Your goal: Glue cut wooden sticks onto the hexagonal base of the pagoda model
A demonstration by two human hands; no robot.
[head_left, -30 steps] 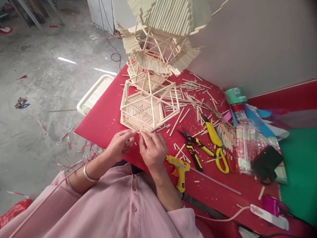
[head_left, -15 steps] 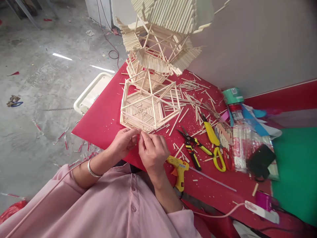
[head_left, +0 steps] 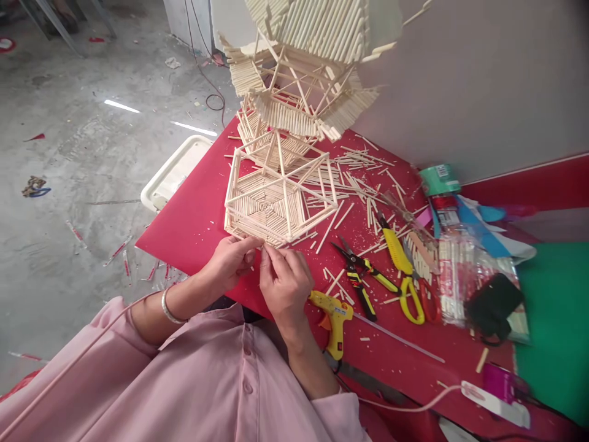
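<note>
The six-sided stick frame (head_left: 285,202) sits on the red counter (head_left: 188,209), straight in front of me. At its near edge I have my left hand (head_left: 234,261) and right hand (head_left: 286,276), fingertips together; both are narrow, though I cannot tell whether they grip anything or touch the frame. Behind it rises a stick tower (head_left: 317,34) with slatted roofs. Loose sticks (head_left: 361,158) lie to the right, the pliers (head_left: 362,293) and yellow scissors (head_left: 396,250) nearer me. The glue gun (head_left: 337,322) rests just beside my right wrist.
</note>
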